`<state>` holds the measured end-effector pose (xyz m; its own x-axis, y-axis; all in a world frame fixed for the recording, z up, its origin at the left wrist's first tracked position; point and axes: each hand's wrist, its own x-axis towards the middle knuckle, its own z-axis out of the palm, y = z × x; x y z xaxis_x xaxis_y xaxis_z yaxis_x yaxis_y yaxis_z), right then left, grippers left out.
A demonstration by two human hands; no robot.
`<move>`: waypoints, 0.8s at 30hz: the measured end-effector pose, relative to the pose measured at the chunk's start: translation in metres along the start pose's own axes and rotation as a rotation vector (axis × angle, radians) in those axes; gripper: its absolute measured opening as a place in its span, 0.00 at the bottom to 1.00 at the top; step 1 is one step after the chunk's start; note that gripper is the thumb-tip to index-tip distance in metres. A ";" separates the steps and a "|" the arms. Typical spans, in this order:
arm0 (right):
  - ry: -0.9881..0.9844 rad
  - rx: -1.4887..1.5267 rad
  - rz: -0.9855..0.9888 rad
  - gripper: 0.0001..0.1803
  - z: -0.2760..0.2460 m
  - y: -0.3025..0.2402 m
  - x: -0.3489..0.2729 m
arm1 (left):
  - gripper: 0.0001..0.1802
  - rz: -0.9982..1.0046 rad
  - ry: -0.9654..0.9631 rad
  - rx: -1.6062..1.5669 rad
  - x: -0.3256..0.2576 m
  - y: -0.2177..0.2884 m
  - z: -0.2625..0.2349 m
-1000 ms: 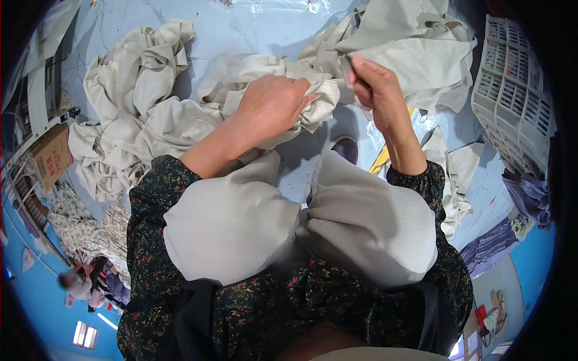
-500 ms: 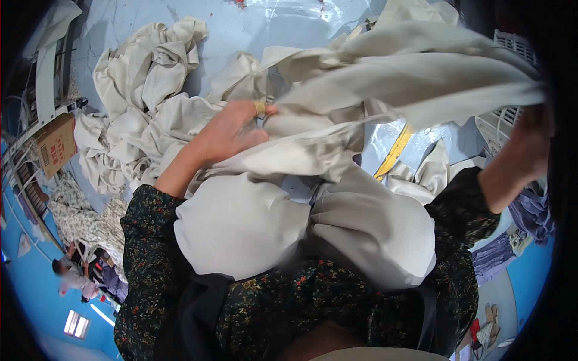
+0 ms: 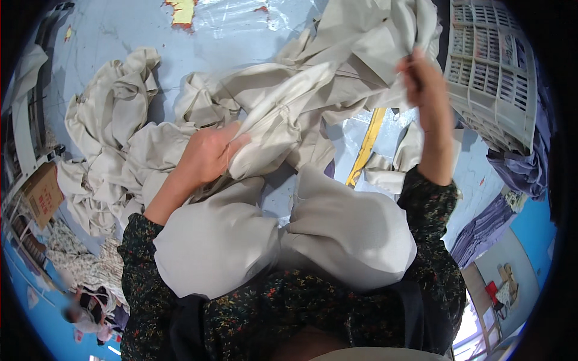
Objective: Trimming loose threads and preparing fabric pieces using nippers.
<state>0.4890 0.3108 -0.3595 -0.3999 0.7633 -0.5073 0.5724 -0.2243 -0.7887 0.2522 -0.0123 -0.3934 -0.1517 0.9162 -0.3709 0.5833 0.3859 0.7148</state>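
Observation:
My left hand is closed on the edge of a beige cloth piece, which is bunched in front of my fingers. A thin thread hangs by this hand. Farther off to the right, my right hand is raised and closed, its fingers smeared by motion. Something small and dark shows at its fingertips, too blurred to name. Behind and beside that hand spreads more beige cloth, running back toward the left hand. Pale grey-beige fabric covers my knees.
A heap of crumpled beige cloth lies at the left. A yellow strip crosses the pale floor. At the right stand a white plastic basket and purple cloth. A cardboard box and another person appear at the left.
My right hand has swung inward from the far right edge, and the lifted cloth has dropped back. My left hand keeps hold of the cloth, slightly lower and farther left in view.

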 end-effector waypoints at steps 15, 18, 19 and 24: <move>-0.208 0.130 0.106 0.24 0.050 0.048 0.025 | 0.19 0.048 -0.008 0.023 0.000 0.017 -0.005; -0.192 0.360 0.069 0.20 0.051 0.035 0.018 | 0.18 0.073 0.021 0.010 0.000 0.015 -0.004; -0.199 0.363 0.069 0.20 0.064 0.032 0.009 | 0.18 0.082 0.030 -0.007 -0.001 0.014 -0.003; -0.473 0.342 -0.002 0.16 0.085 0.009 -0.004 | 0.18 0.157 0.035 -0.071 0.000 0.015 -0.007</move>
<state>0.4347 0.2540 -0.3945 -0.7220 0.4277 -0.5438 0.3391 -0.4663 -0.8170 0.2552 -0.0060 -0.3787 -0.0921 0.9684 -0.2316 0.5443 0.2437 0.8027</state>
